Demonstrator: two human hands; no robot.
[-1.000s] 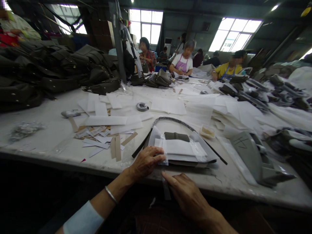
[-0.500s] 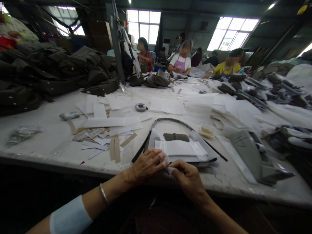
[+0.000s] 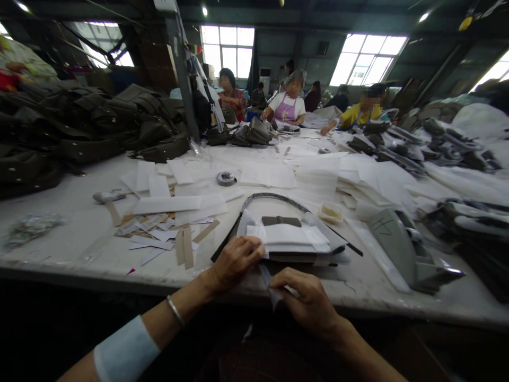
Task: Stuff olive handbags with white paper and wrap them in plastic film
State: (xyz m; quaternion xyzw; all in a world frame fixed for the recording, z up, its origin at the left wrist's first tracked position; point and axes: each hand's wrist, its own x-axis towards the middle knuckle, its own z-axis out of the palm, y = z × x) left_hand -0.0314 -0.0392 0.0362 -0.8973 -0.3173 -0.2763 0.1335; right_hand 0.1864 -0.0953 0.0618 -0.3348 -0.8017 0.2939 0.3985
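A dark handbag (image 3: 296,258) with a wrapped, arched strap (image 3: 274,196) lies at the table's front edge, partly covered by white wrapping sheets (image 3: 294,237). At the bag's near left corner is my left hand (image 3: 240,260), its fingers bent and closed on the edge of the wrapping. My right hand (image 3: 306,294) pinches a thin translucent strip of wrapping (image 3: 272,286) that hangs over the table edge, between the two hands. The fingertips of my left hand are partly hidden.
Paper and card strips (image 3: 163,228) lie left of the bag, near a roll of tape (image 3: 226,179). A small dish (image 3: 331,213) and a grey-green panel (image 3: 397,244) are on the right. Dark bags (image 3: 91,122) are heaped at left. Several people work across the table.
My right hand has moved slightly down, away from my left hand, drawing out the translucent strip. More of the bag's dark front edge shows. The whole view has shifted a little.
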